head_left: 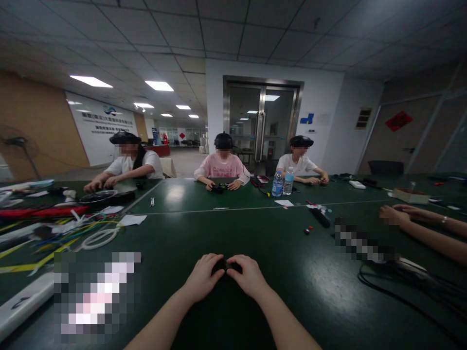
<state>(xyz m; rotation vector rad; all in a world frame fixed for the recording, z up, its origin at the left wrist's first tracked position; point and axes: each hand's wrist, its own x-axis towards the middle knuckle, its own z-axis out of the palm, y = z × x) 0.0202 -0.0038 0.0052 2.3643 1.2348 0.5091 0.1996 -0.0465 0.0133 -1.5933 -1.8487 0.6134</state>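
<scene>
Close together over the green table (233,233), my two hands meet at the middle of the view. My left hand (203,278) is closed, fingertips and thumb pinching a small black object (219,265). My right hand (248,276) grips dark material of the same look from the other side, its thumb and fingers closed around it. The fingers cover much of it, so I cannot tell whether this is one piece or two, nor its kind.
Cables and strips (65,228) clutter the left, beside a white bar (25,304). Two water bottles (282,183) stand further back. Black cables (401,291) lie at right, near another person's hands (397,216). Three people (222,167) sit across the table.
</scene>
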